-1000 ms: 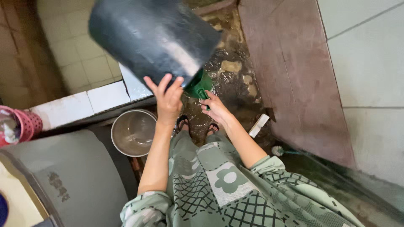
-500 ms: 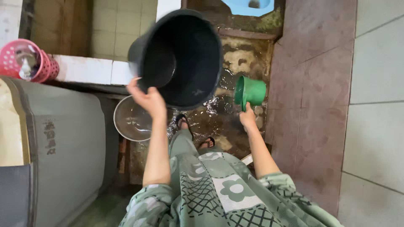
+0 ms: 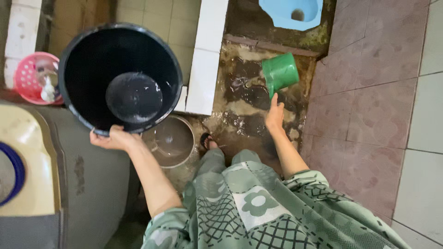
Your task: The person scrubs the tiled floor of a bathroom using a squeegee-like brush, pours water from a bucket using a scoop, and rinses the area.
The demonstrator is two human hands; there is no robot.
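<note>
1. Your left hand was at the middle left of the frame, with its fingers closed around the lower rim of a black plastic bucket.
2. The bucket filled the upper left of the frame. It was lifted off the floor and its open mouth faced up to you, so the round bottom inside was visible and looked wet and shiny.
3. Your right hand was at the centre right, and it was clamped on the handle of a green plastic dipper.
4. The dipper was in the upper middle of the frame, above your right hand, tilted so that its body pointed up and away from you. It was held over the wet, dark floor.
5. The two hands were well apart, and the bucket and the dipper did not touch.
6. A round metal basin stood on the floor just under the bucket, near your left wrist.
7. A pink perforated basket was at the far left edge, partly hidden behind the bucket.
8. A white tiled ledge ran down the upper middle, between the bucket and the dipper.
9. A light blue squat toilet pan was at the top edge.
10. A grey machine top lay at the lower left.
</note>
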